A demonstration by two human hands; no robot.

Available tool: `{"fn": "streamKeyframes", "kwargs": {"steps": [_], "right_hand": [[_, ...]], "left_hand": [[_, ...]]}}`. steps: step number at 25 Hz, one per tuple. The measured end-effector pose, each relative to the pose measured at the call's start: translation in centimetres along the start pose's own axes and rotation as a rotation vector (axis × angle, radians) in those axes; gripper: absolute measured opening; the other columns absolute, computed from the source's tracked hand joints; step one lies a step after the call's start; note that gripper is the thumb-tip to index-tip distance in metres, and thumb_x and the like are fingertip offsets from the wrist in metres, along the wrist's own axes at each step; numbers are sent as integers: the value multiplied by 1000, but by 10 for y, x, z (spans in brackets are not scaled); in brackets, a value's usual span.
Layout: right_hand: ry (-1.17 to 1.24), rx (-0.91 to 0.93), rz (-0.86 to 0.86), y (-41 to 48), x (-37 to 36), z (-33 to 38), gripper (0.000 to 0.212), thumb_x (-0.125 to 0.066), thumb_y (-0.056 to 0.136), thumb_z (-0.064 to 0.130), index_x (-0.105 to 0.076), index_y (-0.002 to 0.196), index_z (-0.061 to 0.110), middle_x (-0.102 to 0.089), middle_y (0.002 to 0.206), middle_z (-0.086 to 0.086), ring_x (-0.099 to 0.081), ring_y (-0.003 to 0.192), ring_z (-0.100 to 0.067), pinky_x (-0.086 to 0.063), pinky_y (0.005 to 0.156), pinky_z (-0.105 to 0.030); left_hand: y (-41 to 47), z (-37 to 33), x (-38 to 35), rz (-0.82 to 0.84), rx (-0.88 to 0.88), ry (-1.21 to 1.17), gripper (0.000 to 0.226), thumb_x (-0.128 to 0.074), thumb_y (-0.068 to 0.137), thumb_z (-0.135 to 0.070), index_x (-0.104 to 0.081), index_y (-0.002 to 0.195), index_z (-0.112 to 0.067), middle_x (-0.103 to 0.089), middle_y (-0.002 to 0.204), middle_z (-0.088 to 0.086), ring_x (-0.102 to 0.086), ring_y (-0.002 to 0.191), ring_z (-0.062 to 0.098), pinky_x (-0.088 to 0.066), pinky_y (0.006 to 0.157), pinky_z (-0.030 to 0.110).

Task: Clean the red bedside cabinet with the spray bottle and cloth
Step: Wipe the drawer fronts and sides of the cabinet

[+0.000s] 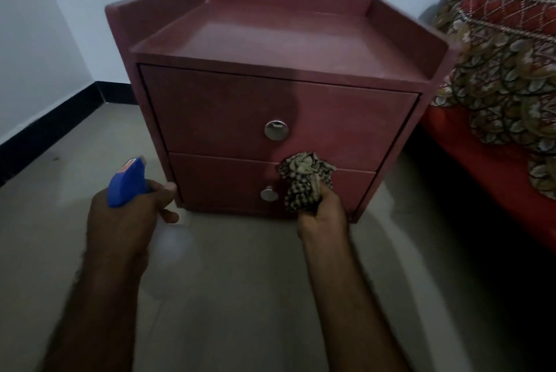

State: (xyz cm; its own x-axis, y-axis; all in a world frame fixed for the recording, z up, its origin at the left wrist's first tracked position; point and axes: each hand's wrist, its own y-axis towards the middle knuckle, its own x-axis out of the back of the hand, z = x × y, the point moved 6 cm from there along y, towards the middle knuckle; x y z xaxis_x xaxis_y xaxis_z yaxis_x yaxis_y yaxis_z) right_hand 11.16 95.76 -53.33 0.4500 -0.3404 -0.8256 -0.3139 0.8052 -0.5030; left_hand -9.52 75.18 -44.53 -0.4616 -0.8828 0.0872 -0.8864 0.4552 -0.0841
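Observation:
The red bedside cabinet (270, 49) stands on the floor in front of me, with a raised rim round its top and two drawers, each with a round metal knob. My left hand (126, 218) grips a blue spray bottle (128, 182), its nozzle pointing up toward the cabinet's lower left corner. My right hand (323, 215) holds a bunched checked cloth (304, 179) against the lower drawer front, just right of its knob. The bottle's body is hidden behind my left hand.
A bed with a red sheet (487, 167) and a patterned blanket (505, 49) stands close on the cabinet's right. White walls with a black skirting board (45, 137) run behind and to the left. Pale floor tiles (234, 281) lie under my arms.

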Motion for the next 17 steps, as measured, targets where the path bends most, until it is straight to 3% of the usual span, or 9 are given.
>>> {"fn": "streamKeyframes", "kwargs": {"steps": [2,4,8,12,17], "right_hand": [[-3,122,36,-1,11,34,40,-58,95,2,-62,134,7,-71,124,-7,-70,105,-19,-59,88,-29],[-78,269,-60,3,19,69,40,-61,93,-1,-64,133,0,-68,129,-18,-67,118,-31,-54,103,-43],[-169,375,-216,-4,23,111,44,-70,87,-3,-63,131,-4,-70,123,-22,-70,112,-36,-59,92,-45],[-200,367,-174,-16,3,118,42,-69,86,-6,-64,128,-7,-71,120,-25,-70,110,-38,-57,95,-52],[-182,410,-122,-25,-28,133,45,-74,84,-1,-63,128,-4,-72,118,-24,-72,107,-37,-58,95,-54]], "left_hand": [[-6,-5,-7,18,-13,0,16,-76,85,-14,-66,80,-25,-70,77,-2,-68,70,25,-54,93,63],[-13,-11,-14,44,-33,-10,18,-76,85,-15,-69,74,-27,-71,67,-3,-69,73,29,-53,95,65],[-21,-18,-26,92,-53,-13,22,-77,85,-17,-72,69,-32,-71,65,-1,-69,86,35,-49,99,68],[-28,-25,-38,110,-81,-23,12,-77,85,-18,-69,76,-18,-69,71,15,-70,81,34,-51,98,65],[-30,-30,-37,112,-73,-14,9,-77,84,-20,-70,88,-15,-69,76,21,-70,76,33,-49,99,66]]}}
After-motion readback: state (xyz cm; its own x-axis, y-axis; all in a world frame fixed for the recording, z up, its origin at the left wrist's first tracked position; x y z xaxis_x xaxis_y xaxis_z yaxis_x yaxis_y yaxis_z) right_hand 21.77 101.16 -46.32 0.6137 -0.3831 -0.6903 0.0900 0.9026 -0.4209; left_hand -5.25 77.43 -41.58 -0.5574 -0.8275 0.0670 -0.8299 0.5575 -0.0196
